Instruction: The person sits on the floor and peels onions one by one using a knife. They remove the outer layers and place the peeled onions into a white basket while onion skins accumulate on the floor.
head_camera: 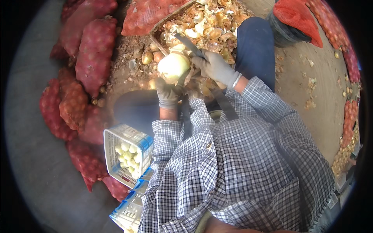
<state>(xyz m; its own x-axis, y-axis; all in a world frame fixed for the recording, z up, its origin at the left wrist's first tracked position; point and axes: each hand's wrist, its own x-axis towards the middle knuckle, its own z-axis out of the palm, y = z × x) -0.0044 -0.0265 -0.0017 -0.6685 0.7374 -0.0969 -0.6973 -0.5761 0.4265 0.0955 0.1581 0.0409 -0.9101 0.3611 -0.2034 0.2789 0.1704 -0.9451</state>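
My left hand [168, 91], in a grey glove, holds a pale peeled onion [174, 66] from below. In my gloved right hand [212, 64] is a knife [189, 45], its blade pointing up and left, just above and to the right of the onion. Behind both hands lies a heap of onion skins [208, 23] in a shallow tray with a raised edge [158, 45]. Several unpeeled onions [147, 58] rest on the ground left of the peeled one.
Red mesh sacks of onions [95, 54] are piled at the left. A white and blue plastic crate [109, 154] holds peeled onions [128, 155], with another crate [129, 204] beside it. A dark bucket [279, 32] with red mesh stands at upper right; more sacks [349, 122] line the far right.
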